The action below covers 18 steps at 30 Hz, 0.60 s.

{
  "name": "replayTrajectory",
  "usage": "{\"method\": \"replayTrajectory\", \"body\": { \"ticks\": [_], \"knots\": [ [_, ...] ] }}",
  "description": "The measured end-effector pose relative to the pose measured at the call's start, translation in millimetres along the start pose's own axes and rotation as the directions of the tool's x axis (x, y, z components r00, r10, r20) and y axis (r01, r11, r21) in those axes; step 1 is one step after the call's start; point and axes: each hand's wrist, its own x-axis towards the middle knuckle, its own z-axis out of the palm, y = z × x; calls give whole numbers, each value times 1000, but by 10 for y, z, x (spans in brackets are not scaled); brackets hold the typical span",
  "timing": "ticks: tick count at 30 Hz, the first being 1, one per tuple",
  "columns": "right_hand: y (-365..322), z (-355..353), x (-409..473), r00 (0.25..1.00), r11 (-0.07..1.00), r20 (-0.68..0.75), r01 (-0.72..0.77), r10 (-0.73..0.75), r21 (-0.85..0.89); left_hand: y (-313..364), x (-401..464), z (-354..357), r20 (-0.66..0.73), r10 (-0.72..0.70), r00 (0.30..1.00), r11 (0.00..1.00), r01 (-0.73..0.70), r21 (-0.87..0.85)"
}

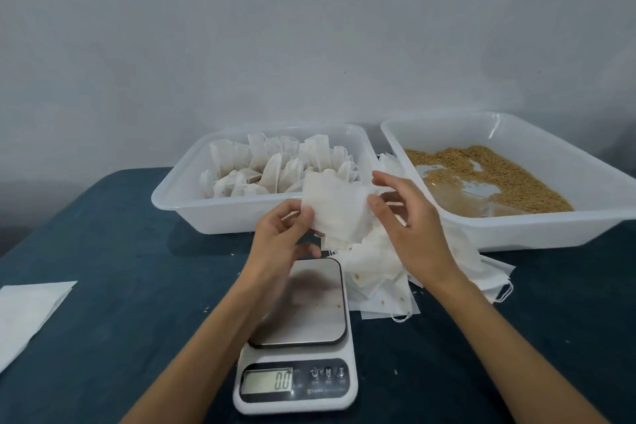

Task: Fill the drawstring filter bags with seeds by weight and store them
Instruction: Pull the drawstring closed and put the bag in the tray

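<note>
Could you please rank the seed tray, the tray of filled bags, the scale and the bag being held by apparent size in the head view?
1. White plastic tray of brown seeds
2. White plastic tray of filled filter bags, nearly alike; the seed tray runs out of frame
3. White digital kitchen scale, though nearest the camera
4. Empty white filter bag in both hands

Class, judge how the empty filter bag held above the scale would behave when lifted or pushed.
The empty filter bag is probably floppy: it creases between the left hand and right hand. Likely very light, being thin. A push would probably crumple it rather than slide it.
</note>
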Motion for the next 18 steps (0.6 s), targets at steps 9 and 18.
{"method": "replayTrajectory", "body": {
  "ticks": [9, 18],
  "knots": [
    [116, -3, -6, 930, 845, 267, -346, 252, 407, -103, -18, -40, -113, -4, 994, 999, 9, 47],
    [65, 107, -53, 959, 923, 188, -258, 210, 284, -79, -184, 51, 52, 434, 900, 794, -409, 451]
  ]
}}
